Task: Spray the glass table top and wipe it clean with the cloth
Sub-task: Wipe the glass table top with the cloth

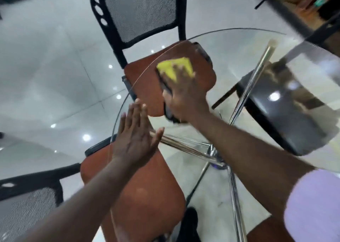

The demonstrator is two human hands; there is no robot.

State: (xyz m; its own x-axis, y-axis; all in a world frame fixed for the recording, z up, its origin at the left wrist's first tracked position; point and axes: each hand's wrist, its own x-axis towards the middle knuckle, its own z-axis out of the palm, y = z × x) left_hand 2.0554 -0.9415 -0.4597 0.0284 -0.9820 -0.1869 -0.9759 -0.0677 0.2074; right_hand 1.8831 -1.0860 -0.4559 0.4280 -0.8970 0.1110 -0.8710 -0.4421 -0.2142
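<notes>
Round glass table top: right hand pressing folded yellow cloth; left hand flat, fingers spread, empty.

Clear glossy glass table top, shiny chrome legs, black mesh chair back

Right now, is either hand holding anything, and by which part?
The right hand presses the yellow cloth flat on the glass table top, fingers spread over its near part. The left hand holds nothing; it rests open at the table's edge.

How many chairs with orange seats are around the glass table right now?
2: one chair at the far rim, beyond the cloth; another chair at the near-left rim. More may sit outside the frame.
</notes>
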